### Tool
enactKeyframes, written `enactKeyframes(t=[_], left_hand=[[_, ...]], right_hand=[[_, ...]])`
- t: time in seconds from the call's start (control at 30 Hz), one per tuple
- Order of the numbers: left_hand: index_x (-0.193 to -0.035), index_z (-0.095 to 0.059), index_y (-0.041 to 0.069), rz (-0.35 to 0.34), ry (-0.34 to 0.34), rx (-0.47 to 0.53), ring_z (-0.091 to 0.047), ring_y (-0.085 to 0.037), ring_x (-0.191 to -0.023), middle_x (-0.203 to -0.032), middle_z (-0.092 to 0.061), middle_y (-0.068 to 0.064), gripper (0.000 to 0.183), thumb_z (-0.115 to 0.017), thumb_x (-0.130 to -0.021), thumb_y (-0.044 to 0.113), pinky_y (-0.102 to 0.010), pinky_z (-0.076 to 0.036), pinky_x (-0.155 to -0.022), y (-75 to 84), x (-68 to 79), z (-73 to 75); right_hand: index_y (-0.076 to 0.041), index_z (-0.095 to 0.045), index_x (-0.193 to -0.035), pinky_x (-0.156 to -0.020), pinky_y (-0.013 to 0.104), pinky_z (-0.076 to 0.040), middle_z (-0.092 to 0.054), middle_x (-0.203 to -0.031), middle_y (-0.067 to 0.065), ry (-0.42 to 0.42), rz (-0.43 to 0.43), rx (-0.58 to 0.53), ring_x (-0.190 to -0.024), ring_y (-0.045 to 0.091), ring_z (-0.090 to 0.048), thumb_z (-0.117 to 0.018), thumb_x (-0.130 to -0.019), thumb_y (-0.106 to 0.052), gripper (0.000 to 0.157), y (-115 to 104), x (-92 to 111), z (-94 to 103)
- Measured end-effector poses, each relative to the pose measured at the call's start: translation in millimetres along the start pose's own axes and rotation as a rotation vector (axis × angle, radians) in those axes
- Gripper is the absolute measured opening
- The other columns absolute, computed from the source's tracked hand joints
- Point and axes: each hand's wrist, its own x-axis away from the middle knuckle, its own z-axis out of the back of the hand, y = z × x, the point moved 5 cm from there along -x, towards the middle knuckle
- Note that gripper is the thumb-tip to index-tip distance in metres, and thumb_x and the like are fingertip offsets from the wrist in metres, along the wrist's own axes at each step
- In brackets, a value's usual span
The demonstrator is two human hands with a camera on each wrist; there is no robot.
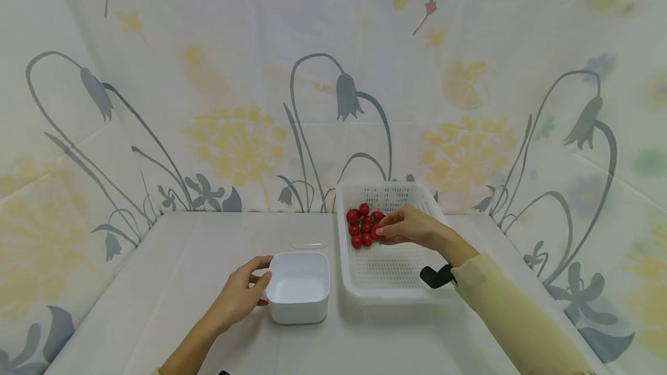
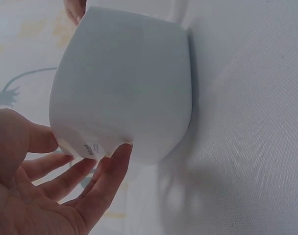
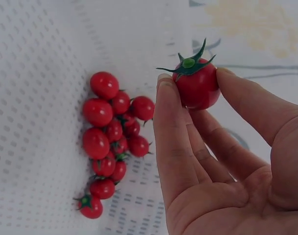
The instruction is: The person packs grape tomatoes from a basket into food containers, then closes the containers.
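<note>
In the head view my left hand (image 1: 244, 291) rests at the left side of a white, squarish box (image 1: 299, 312) that stands on the table, its inside bare. The left wrist view shows the thumb near the rim and the extended fingertips (image 2: 123, 152) touching the outer wall, beside a small printed label. My right hand (image 3: 227, 181) pinches a cherry tomato (image 3: 198, 88) with green leaves between thumb and fingers. It hovers over the white perforated basket (image 1: 345, 274), where several other cherry tomatoes (image 3: 104, 166) lie in a cluster.
A flat, clear lid-like piece (image 1: 310, 245) lies behind the box. The table (image 1: 172, 271) has a white cloth, and a flower-print curtain (image 1: 234, 74) hangs behind and at the sides. A black strap piece (image 1: 435, 276) sits on the right wrist.
</note>
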Motion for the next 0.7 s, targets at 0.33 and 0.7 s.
enactKeyframes(t=[0.33, 0.7], left_hand=[[-0.138, -0.058, 0.007, 0.014, -0.004, 0.003, -0.065, -0.029, -0.106, -0.142, -0.057, -0.018, 0.035, -0.056, -0.104, 0.006, -0.035, -0.064, -0.067, -1.2, 0.3, -0.4], [-0.138, -0.059, 0.008, 0.021, -0.004, -0.002, -0.065, -0.029, -0.106, -0.142, -0.056, -0.018, 0.035, -0.056, -0.103, 0.006, -0.034, -0.064, -0.067, -1.2, -0.6, 0.3]], right_hand=[[0.017, -0.058, -0.125, -0.096, 0.042, -0.058, -0.066, -0.122, 0.026, 0.024, 0.051, 0.0, -0.107, 0.034, -0.07, -0.068, -0.097, -0.007, 0.038, -14, 9, -18.6], [0.013, -0.064, -0.12, -0.093, 0.04, -0.06, -0.066, -0.119, 0.021, 0.044, 0.128, -0.011, -0.105, 0.036, -0.071, -0.07, -0.096, -0.009, 0.034, -20, 11, -41.6]])
